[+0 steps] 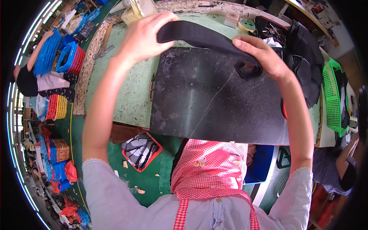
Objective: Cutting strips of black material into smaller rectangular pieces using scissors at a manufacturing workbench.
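A long black strip of fabric-like material is stretched in an arc above the far part of a dark, scuffed work board. My left hand pinches its left end between thumb and fingers. Toward the other end, my right hand grips the strip with the thumb on top. Beyond that grip a looped end hangs down over the board. What the strip belongs to cannot be told.
The board lies on a pale green table. At the back are a clear box and a tape roll. Black material is piled right, beside a green basket. A red-rimmed bin stands below. Other people are at both sides.
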